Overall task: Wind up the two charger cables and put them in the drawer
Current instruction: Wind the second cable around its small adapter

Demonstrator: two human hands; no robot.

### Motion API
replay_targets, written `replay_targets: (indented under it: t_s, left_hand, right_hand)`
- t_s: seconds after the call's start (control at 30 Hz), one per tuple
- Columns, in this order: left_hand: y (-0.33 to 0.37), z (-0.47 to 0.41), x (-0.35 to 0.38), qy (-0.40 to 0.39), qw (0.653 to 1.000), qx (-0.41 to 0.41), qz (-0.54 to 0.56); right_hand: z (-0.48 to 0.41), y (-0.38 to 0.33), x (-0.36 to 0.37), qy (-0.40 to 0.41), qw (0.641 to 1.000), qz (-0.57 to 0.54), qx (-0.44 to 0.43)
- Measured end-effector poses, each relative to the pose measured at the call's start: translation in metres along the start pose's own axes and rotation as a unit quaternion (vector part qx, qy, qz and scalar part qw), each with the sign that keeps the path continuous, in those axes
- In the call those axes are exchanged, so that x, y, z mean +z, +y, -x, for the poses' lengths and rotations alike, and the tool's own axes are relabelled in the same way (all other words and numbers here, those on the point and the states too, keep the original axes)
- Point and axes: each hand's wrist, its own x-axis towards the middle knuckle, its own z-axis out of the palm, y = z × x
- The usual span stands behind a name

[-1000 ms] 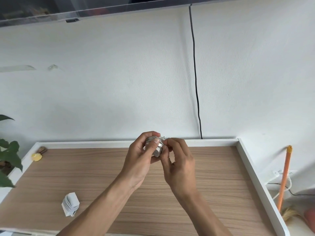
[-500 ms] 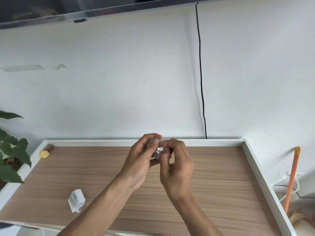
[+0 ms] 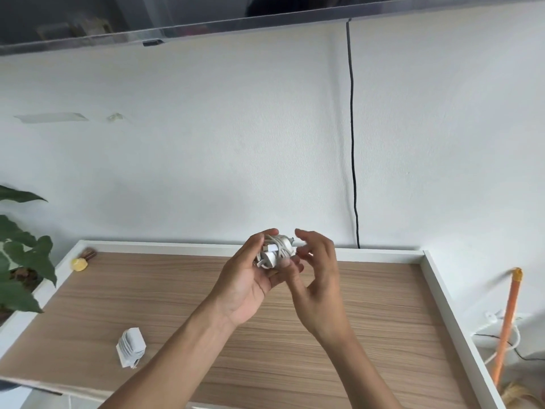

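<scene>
White wall behind, wood-grain desk [image 3: 398, 320] with a raised white rim. Half a second back both hands were pinching the charger bundle [image 3: 275, 252], now the right hand [image 3: 321, 278] has let go and sits just beside it at 3 o'clock, fingers loose, holding nothing. Left hand [image 3: 244, 281] has the bundle alone, fingers curled round it, up over the desk's far edge. Looks to me like the winding on this one is done. Other wound charger [image 3: 131, 346] lies on the desk at 8 o'clock from the hands, well apart. Both need the drawer next, and no drawer is in view. Plant [image 3: 20, 261] at 9 o'clock, black cord [image 3: 352, 143] down the wall at 12, orange stick [image 3: 507, 329] off the desk at 3
</scene>
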Motion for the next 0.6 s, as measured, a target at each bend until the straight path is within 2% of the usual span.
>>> replay_targets:
  t_s: [0.07, 0.13, 0.3, 0.47, 0.6]
  left_hand:
    - [-0.001, 0.003, -0.002, 0.007, 0.999, -0.021, 0.043]
    - [-0.004, 0.008, -0.006, 0.020, 0.997, -0.022, 0.072]
    - [-0.004, 0.026, -0.040, 0.065, 0.994, 0.028, 0.085]
    - [0.009, 0.048, -0.097, 0.151, 0.987, 0.056, -0.008]
    - [0.019, 0.064, -0.140, 0.284, 0.945, 0.069, -0.147]
  right_hand:
    - [0.002, 0.004, 0.003, -0.056, 0.998, 0.014, 0.008]
    - [0.004, 0.007, 0.012, -0.072, 0.997, 0.032, 0.015]
    - [0.004, 0.012, 0.049, -0.113, 0.993, 0.035, 0.014]
    - [0.005, 0.015, 0.096, -0.183, 0.983, 0.022, -0.009]
    - [0.015, 0.029, 0.134, -0.240, 0.971, 0.003, -0.014]
